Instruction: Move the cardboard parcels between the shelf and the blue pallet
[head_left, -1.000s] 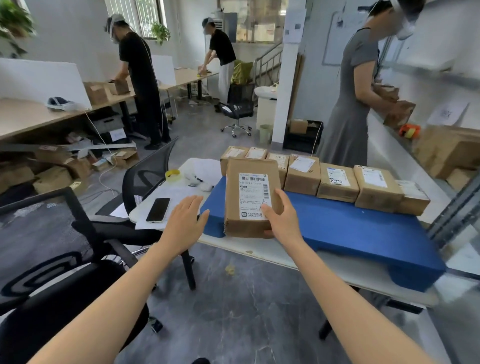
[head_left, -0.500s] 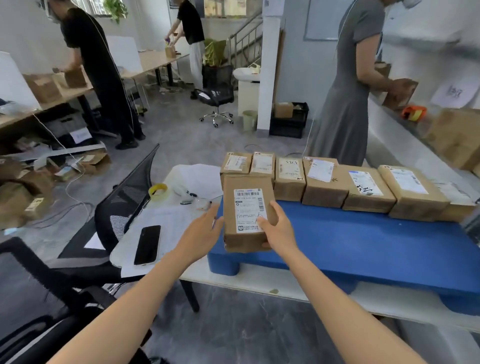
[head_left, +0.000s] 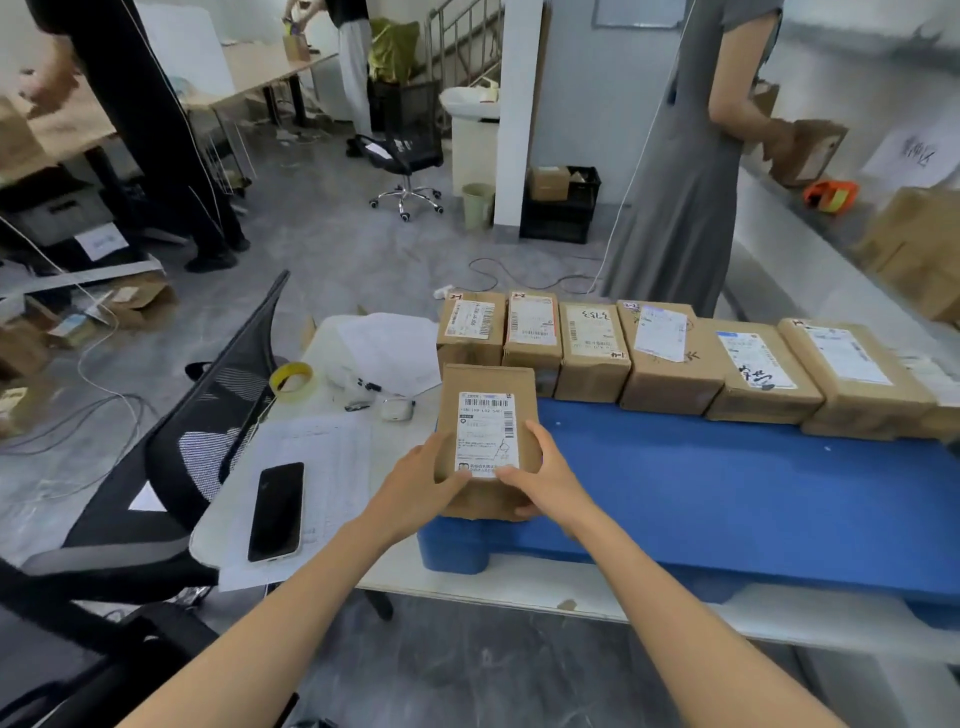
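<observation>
- Firmly, the left hand (head_left: 436, 483) grips the near left corner of a cardboard parcel (head_left: 488, 410), with its thumb laid across the top face beside the printed label.
- The right hand (head_left: 545, 478) grips the near right corner of the same parcel, thumb on top at the label's lower edge and fingers curled round the side.
- This parcel sits lengthwise over the near left corner of the blue pallet (head_left: 727, 493); I cannot tell whether it rests flat or is raised a little.
- Just behind it, a row of parcels (head_left: 670, 358) lines the pallet's far edge, side by side with labels up.
- The pallet lies on a white surface (head_left: 467, 587).
- On the surface to the left lie a black phone (head_left: 277, 512) on sheets of paper (head_left: 322, 457), and farther back a yellow roll of tape (head_left: 292, 381).
- A black mesh chair (head_left: 208, 415) stands against the surface's left side.
- Beyond the pallet, a person in a grey dress (head_left: 685, 182) holds another box (head_left: 808, 150) at the shelf (head_left: 779, 244) on the right.
</observation>
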